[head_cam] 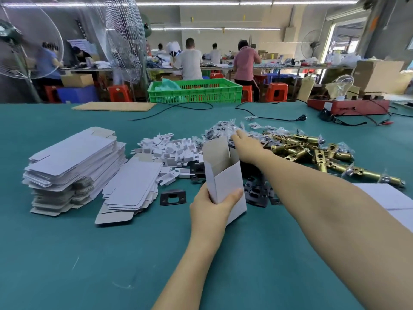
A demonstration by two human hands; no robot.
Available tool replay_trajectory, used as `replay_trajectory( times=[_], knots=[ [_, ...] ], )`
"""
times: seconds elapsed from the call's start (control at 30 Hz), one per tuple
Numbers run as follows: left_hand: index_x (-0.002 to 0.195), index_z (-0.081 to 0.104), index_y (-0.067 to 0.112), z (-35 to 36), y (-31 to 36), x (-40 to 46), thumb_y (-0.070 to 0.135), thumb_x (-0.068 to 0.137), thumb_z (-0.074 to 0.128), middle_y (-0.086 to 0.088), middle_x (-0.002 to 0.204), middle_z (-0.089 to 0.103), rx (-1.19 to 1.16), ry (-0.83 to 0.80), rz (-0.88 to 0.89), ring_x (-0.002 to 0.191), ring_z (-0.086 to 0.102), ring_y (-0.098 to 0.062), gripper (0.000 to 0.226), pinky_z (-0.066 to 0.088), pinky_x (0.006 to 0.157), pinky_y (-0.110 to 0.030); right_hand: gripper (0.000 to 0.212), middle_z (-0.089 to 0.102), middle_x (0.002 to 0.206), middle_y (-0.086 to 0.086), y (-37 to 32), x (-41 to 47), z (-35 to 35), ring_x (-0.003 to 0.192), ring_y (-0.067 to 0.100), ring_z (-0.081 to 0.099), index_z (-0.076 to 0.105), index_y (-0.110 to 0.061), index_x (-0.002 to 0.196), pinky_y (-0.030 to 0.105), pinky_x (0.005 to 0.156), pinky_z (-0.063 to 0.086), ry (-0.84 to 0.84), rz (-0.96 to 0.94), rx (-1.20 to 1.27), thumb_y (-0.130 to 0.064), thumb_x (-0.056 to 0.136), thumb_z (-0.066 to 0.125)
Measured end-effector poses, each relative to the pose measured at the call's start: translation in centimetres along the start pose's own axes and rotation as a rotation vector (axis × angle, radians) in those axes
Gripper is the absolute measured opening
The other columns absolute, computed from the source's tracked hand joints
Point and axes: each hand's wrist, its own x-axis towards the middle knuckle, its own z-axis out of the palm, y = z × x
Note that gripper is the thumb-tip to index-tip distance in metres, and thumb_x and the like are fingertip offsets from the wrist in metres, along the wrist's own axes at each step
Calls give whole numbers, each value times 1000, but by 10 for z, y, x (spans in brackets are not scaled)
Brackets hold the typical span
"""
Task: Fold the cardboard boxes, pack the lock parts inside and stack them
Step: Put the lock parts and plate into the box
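Note:
My left hand (212, 206) grips a folded white cardboard box (223, 175), held upright with its top flap open. My right hand (245, 145) reaches far across the table, its fingers on the heap of small clear bags of screws (220, 130); whether it holds a bag is hidden. Brass latch bolts (312, 153) lie in a pile to the right. Black strike plates (173, 197) lie around the box. White plastic inserts (169, 149) are heaped behind it. Flat box blanks (73, 164) are stacked at left, with a second lower stack (131, 186) beside them.
The teal table (111, 253) stretches before me. A green crate (196, 90) stands at its far edge, a black cable (268, 118) and a red device (348, 106) at back right. White boxes (388, 198) lie at right. People work at benches beyond.

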Motion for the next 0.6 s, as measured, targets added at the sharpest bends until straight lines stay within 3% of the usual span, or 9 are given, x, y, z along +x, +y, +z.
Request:
replay_trajectory(
  times=[0.07, 0.13, 0.2, 0.37, 0.5, 0.6],
  knots=[
    [95, 68, 30, -1, -1, 1, 26, 77, 82, 13, 91, 74, -3, 0, 0, 86, 69, -6, 23, 56, 78, -27, 43, 8, 159, 18, -2, 7, 2, 129, 42, 40, 38, -4, 138, 47, 89, 40, -66, 6, -87, -4, 95, 37],
    [95, 68, 31, -1, -2, 0, 26, 77, 82, 14, 91, 74, -6, -4, 0, 87, 69, -6, 23, 57, 79, -28, 42, 17, 157, 16, -6, 13, 3, 130, 40, 38, 42, -10, 139, 50, 96, 38, -122, 20, -135, -15, 97, 38],
    [96, 68, 31, -1, -2, 0, 27, 77, 82, 14, 92, 74, -2, -8, 1, 87, 69, -6, 24, 57, 80, -29, 36, 31, 147, 15, -10, 18, 4, 125, 39, 39, 50, -10, 130, 48, 95, 36, -140, 50, -150, -19, 97, 40],
    [97, 68, 31, -2, -3, 2, 29, 77, 83, 14, 91, 74, 23, -2, 2, 88, 69, -8, 25, 57, 81, -32, 30, 42, 137, 12, -12, 18, 11, 121, 34, 42, 58, -8, 120, 42, 97, 35, -47, 47, -126, -15, 96, 40],
    [97, 69, 30, -3, -2, 2, 26, 78, 82, 15, 92, 74, 19, -9, 2, 88, 70, -7, 24, 57, 83, -33, 34, 47, 136, 11, -4, 8, 12, 126, 29, 40, 56, -1, 124, 36, 93, 38, 188, 41, 163, -9, 92, 46],
    [99, 69, 29, -3, 0, 1, 24, 78, 81, 15, 94, 74, 12, -23, 1, 89, 70, -6, 25, 57, 83, -31, 36, 54, 134, 11, -3, -16, -1, 123, 27, 48, 59, -1, 124, 34, 96, 39, 423, 186, 564, -14, 91, 54]
  ],
)
